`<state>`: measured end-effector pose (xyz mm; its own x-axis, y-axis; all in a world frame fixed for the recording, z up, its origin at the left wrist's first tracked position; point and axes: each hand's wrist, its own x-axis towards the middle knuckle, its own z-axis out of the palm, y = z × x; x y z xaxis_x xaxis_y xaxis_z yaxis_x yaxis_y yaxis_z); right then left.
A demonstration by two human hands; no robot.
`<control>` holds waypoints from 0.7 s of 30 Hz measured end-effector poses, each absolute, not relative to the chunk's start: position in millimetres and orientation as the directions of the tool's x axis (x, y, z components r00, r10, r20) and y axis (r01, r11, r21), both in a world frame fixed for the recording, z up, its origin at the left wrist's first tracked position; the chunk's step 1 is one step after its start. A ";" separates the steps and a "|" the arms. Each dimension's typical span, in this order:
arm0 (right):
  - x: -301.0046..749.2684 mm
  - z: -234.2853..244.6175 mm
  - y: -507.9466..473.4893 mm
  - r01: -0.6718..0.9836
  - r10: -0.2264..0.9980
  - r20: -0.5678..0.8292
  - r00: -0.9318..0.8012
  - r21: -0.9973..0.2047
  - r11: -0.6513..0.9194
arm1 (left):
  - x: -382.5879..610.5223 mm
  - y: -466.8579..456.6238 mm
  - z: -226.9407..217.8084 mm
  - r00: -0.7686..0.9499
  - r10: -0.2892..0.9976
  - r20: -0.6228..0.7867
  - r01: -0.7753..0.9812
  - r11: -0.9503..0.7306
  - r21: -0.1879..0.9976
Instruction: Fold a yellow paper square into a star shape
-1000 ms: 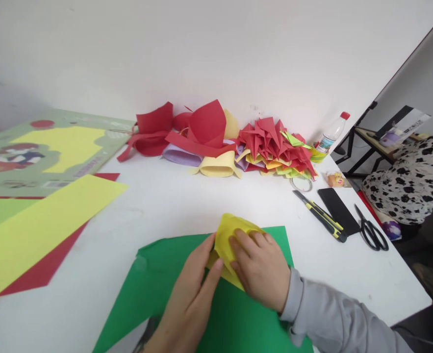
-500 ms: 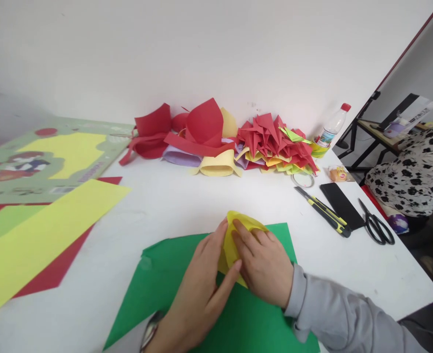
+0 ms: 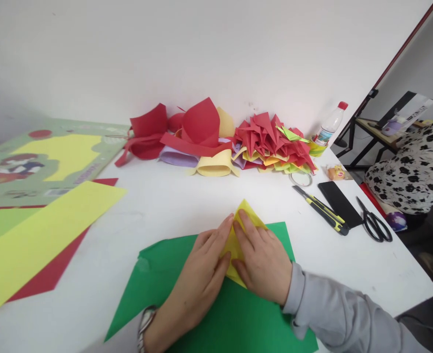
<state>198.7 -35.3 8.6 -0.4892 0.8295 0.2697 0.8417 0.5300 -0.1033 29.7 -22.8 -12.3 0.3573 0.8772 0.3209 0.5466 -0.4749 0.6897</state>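
Observation:
Over a large green sheet (image 3: 223,318), a folded piece of yellow paper (image 3: 248,205) rises to a point at its far end. My left hand (image 3: 201,274) grips its left side, fingertips along the slanting edge and thumb on the lower part. From the right, my right hand (image 3: 262,257) holds the same paper, its fingers pressing on the face and its thumb bent near the lower edge. Both hands cover much of the paper, so its full fold is hidden.
Red, purple and cream paper shapes (image 3: 201,127) and pointed folded papers (image 3: 260,135) line the wall. A utility knife (image 3: 322,211), a black strip (image 3: 339,203), scissors (image 3: 374,223) and a bottle (image 3: 328,125) are at right. Yellow sheets (image 3: 54,230) lie left. A person (image 3: 411,166) is beyond.
The yellow paper has gone from a raised curve to a flatter shape with a sharp far tip. My left thumb has shifted left, and my right thumb now shows on the paper.

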 end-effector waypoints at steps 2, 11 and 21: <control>197.9 9.3 -35.5 0.850 0.834 0.263 -0.484 -0.086 0.520 | 30.2 -22.5 -11.1 0.313 0.904 0.289 0.532 -0.420 0.735; 197.3 11.3 -34.7 0.847 0.832 0.248 -0.496 -0.075 0.527 | 32.3 -22.5 -7.0 0.251 0.952 0.174 0.481 -0.278 0.831; 195.8 11.8 -35.5 0.862 0.855 0.233 -0.464 -0.102 0.496 | 34.2 -28.1 -14.9 0.296 0.914 0.277 0.549 -0.400 0.734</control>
<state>195.8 -35.5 11.8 -0.4640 0.8547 0.2327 0.8622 0.4960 -0.1024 34.2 -28.1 -14.9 0.2963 0.9141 0.2769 0.5491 -0.4003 0.7336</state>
